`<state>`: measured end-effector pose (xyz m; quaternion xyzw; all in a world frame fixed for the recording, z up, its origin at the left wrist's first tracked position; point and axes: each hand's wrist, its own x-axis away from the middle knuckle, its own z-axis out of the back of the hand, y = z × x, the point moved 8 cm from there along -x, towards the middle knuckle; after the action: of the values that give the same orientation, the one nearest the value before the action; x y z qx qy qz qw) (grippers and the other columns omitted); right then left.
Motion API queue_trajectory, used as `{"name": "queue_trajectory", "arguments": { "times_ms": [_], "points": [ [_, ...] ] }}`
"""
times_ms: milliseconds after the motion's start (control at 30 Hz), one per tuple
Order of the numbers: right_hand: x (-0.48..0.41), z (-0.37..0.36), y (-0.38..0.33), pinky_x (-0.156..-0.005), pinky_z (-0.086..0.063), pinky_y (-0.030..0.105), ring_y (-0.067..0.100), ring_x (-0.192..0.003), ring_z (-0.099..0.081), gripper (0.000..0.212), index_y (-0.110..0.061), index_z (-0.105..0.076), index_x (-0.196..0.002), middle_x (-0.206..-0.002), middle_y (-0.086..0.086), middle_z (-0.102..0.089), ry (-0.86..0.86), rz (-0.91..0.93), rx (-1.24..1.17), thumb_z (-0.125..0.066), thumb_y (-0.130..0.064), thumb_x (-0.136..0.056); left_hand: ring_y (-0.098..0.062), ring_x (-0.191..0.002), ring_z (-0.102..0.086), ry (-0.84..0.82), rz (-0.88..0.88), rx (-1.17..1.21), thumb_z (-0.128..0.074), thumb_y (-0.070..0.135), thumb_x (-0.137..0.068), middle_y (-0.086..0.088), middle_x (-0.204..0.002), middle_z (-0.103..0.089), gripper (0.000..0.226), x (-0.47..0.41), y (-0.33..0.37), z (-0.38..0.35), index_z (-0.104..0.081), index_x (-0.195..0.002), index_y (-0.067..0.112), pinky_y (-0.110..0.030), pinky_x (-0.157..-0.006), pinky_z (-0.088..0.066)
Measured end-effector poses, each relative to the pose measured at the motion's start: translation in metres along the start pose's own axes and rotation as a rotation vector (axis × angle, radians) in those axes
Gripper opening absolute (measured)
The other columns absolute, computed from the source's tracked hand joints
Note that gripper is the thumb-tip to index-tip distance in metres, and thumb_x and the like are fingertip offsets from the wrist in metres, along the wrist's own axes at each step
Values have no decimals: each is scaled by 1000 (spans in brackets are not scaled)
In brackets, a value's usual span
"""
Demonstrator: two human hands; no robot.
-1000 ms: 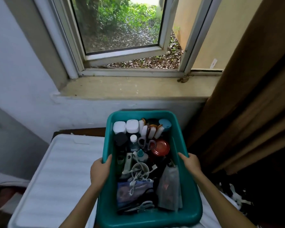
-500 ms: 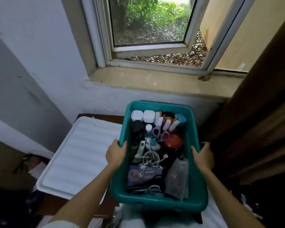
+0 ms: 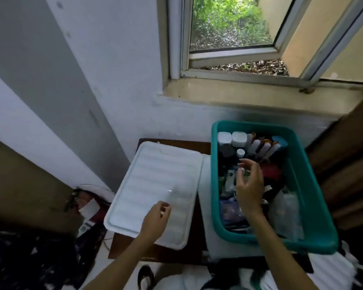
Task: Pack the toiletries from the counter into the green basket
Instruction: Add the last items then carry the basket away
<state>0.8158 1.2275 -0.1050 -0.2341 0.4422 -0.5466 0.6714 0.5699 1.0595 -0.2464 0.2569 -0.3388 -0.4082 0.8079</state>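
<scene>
Green basket [image 3: 302, 181] directly beneath the right hand: smooth teal moulded plastic, rectangular, with rounded corners and a thick rolled rim, packed full. At the far end, beyond the fingertips, two white squarish lids [image 3: 238, 139] side by side, soft at the corners. Beside them a slanted row of white-handled brushes [image 3: 262, 149] with tan bristles, then a round blue cap [image 3: 280, 141] in the far right corner. Just ahead of the fingers, a small white bottle cap [image 3: 240, 152] and a dark grey cap [image 3: 226, 150]. To the right of the hand, a glossy red lid [image 3: 270, 171]. Nearer the wrist, a crinkled clear plastic pouch [image 3: 285, 208] on the right and a blue packet [image 3: 231, 212] on the left.

Right hand [image 3: 249, 185] low over the contents, palm down, fingers spread and gently bent, gripping nothing visible; contact with the items underneath unclear through motion blur. Left hand [image 3: 156, 214] well apart from the basket, fingers loosely curled, holding nothing, above the near edge of a white ribbed tray [image 3: 155, 174]: matte, rectangular, with parallel ridges and a raised border.

Under the tray, a dark brown wooden tabletop [image 3: 187, 144]. Past both hands, a white painted wall [image 3: 124, 80], a pale stone windowsill [image 3: 239, 95] and an open white-framed window [image 3: 228, 51] with green leaves outside. To the right of the right hand, heavy brown curtain folds [image 3: 348, 164].
</scene>
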Motion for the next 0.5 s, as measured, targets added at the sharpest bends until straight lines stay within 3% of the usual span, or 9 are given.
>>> {"name": "queue_trajectory", "arguments": {
  "times_ms": [167, 233, 367, 500],
  "points": [
    [80, -84, -61, -83, -40, 14, 9, -91, -53, 19, -8, -60, -102, -97, 1, -60, -113, 51, 2, -57, 4, -88, -27, -93, -61, 57, 246, 66, -51, 17, -95, -10, -109, -64, 23, 8, -115, 65, -56, -116, 11, -29, -73, -43],
    [104, -108, -62, -84, -44, 18, 9, -92, -55, 19, -8, -61, -103, -98, -1, -60, -182, -2, 5, -56, 4, -88, -33, -92, -61, 65, 344, 96, -53, 11, -91, -15, -109, -64, 27, 8, -146, 79, -56, -118, 8, -34, -75, -47],
    [127, -155, -15, -85, -51, 36, 19, -98, -58, 23, -10, -58, -112, -105, 0, -57, -345, -316, 21, -52, -3, -92, -33, -99, -58, 85, 443, 145, -56, 9, -89, -18, -117, -59, 33, -6, -176, 94, -52, -122, 6, -39, -84, -49],
    [136, -190, 51, -88, -47, 35, 21, -104, -54, 27, -11, -51, -122, -119, 8, -55, -407, -646, 69, -50, -11, -95, -36, -109, -54, 86, 500, 134, -59, 10, -88, -20, -125, -53, 43, -22, -193, 95, -47, -129, 3, -43, -90, -48]
  ]
}}
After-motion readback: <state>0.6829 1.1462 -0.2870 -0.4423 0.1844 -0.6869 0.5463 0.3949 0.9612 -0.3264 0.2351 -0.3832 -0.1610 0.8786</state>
